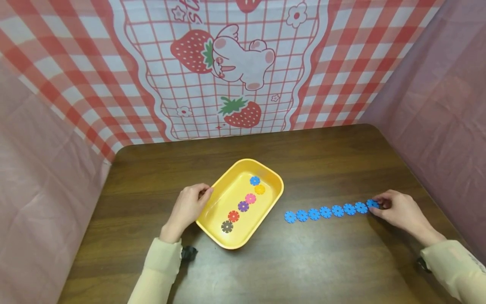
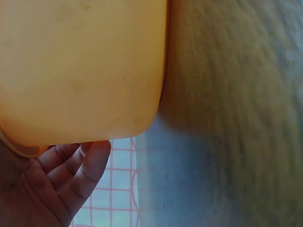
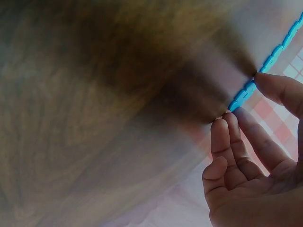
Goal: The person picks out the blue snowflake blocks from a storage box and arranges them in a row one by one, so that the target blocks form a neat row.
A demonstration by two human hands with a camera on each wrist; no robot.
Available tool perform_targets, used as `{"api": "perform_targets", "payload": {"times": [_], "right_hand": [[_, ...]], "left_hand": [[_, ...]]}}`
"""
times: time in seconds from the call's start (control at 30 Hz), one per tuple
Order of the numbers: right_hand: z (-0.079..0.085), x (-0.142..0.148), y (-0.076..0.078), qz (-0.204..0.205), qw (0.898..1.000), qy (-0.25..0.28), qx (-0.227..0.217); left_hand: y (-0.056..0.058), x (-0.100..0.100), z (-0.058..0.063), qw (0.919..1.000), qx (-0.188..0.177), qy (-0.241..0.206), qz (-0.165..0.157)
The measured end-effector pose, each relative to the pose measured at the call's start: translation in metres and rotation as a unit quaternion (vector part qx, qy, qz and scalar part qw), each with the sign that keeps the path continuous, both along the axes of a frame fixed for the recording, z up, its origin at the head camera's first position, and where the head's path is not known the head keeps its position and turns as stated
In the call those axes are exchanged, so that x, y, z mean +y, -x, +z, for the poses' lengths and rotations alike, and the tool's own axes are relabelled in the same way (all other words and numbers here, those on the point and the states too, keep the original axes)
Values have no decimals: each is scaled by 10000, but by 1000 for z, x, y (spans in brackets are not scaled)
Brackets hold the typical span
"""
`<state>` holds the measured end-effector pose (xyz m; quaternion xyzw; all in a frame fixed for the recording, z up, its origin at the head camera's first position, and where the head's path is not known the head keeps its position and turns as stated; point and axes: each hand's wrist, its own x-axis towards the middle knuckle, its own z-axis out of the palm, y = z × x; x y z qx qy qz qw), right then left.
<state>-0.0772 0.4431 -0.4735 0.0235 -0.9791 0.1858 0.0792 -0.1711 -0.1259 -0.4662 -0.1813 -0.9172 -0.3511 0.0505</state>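
Observation:
A yellow plastic tray [image 1: 237,244] lies slanted on the table, and my left hand [image 1: 190,204] grips its left rim. In the left wrist view, the fingers [image 2: 85,177] lie against the tray's outer wall [image 2: 90,75]. Far to the right, my right hand [image 1: 402,211] pinches a blue notched disc [image 1: 372,204] between thumb and fingers. That disc sits at the right end of a row of several blue notched discs [image 1: 325,212]. From the right wrist, the row [image 3: 272,59] appears edge-on, flat on the table, with thumb and a fingertip either side of the end disc.
Inside the tray several notched discs form a slanting line, among them a blue [image 1: 255,180], a pink [image 1: 250,198] and a dark brown one [image 1: 227,226]. The brown wooden table [image 1: 265,274] meets a red-and-white checked cloth [image 1: 152,105] at its back; pink cloth [image 1: 433,109] hangs at the sides.

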Motion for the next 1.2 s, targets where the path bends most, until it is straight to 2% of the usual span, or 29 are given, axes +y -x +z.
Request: {"api": "perform_targets", "payload": {"times": [0.63, 0.83, 1.2], "right_hand": [[4, -1, -1, -41, 9999, -2, -143], [13, -1, 1, -194, 9996, 121, -181], [36, -17, 13, -158, 9997, 195, -16]], "left_hand": [[2, 0, -1, 10000, 64, -28, -24], [2, 0, -1, 10000, 79, -18, -29], [0, 0, -2, 10000, 47, -2, 7]]}}
